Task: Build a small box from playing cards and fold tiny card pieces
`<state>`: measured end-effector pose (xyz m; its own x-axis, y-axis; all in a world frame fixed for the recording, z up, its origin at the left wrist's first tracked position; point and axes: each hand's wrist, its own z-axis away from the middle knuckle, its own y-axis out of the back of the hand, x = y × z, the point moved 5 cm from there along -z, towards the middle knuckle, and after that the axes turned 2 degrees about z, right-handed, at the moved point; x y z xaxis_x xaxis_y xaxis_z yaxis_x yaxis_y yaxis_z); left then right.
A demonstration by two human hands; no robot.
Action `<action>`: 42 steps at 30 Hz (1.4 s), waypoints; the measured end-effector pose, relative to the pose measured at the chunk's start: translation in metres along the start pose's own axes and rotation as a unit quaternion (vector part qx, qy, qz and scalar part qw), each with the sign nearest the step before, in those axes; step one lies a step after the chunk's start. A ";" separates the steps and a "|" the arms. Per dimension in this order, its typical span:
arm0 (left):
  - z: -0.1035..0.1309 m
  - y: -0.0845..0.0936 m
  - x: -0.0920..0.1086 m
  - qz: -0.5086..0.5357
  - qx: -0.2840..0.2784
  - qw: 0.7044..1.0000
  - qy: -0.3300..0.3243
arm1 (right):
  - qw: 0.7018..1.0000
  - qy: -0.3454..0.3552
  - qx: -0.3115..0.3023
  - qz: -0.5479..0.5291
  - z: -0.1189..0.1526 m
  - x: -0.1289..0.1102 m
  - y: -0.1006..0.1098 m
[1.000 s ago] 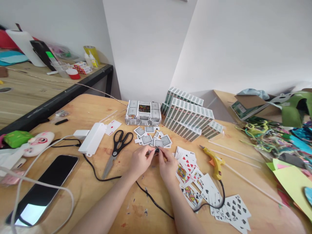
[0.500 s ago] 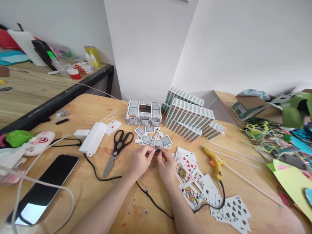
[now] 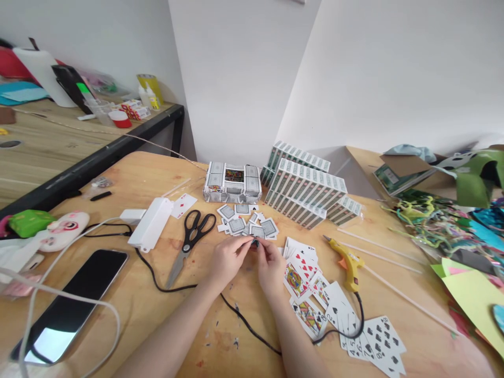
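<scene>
Over the middle of the wooden table, my left hand (image 3: 228, 261) and my right hand (image 3: 271, 265) meet at the fingertips. Both pinch one small dark piece (image 3: 255, 242), too small to identify. Just beyond them lie small cut card pieces (image 3: 237, 226) with grey patterned backs. Behind those stands a box-like model covered in playing cards (image 3: 232, 182). Black-handled scissors (image 3: 191, 239) rest open to the left of my left hand. Face-up playing cards (image 3: 301, 268) are spread beside my right hand. Farther right lies a yellow glue gun (image 3: 349, 262) with its black cord.
Stacked card boxes (image 3: 309, 184) stand at the back right. Clear glue sticks (image 3: 381, 257) lie right of the glue gun. A phone (image 3: 74, 304), a white power strip (image 3: 150, 223) and looping cables occupy the left. Coloured scraps (image 3: 433, 226) fill the far right.
The fingers of both hands have shifted slightly around the small dark piece, which shows a little more between the fingertips. The rest looks unchanged.
</scene>
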<state>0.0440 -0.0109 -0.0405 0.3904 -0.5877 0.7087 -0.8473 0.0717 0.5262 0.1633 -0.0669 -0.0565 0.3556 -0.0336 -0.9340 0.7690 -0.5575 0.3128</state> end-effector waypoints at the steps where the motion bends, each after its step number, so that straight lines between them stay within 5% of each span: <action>1: 0.000 0.000 0.000 -0.002 0.003 1.000 -0.003 | 1.000 -0.001 -0.001 0.000 0.000 0.000 0.000; 11: 0.003 0.002 0.004 -0.027 0.032 0.999 -0.030 | 1.000 0.012 0.003 -0.010 0.001 -0.001 -0.002; 27: 0.006 -0.010 0.006 0.017 -0.058 0.998 -0.012 | 0.998 0.009 0.058 0.026 -0.003 -0.004 0.008; 32: 0.002 -0.004 0.002 0.039 -0.021 0.998 0.040 | 0.998 -0.005 0.059 -0.001 -0.004 0.001 0.007; 42: 0.003 -0.002 0.005 -0.006 0.014 1.000 0.016 | 0.998 0.015 0.048 0.040 -0.006 0.005 0.004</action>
<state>0.0463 -0.0168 -0.0394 0.4118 -0.5623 0.7171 -0.8519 0.0418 0.5221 0.1712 -0.0643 -0.0589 0.4306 -0.0567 -0.9008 0.6842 -0.6303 0.3668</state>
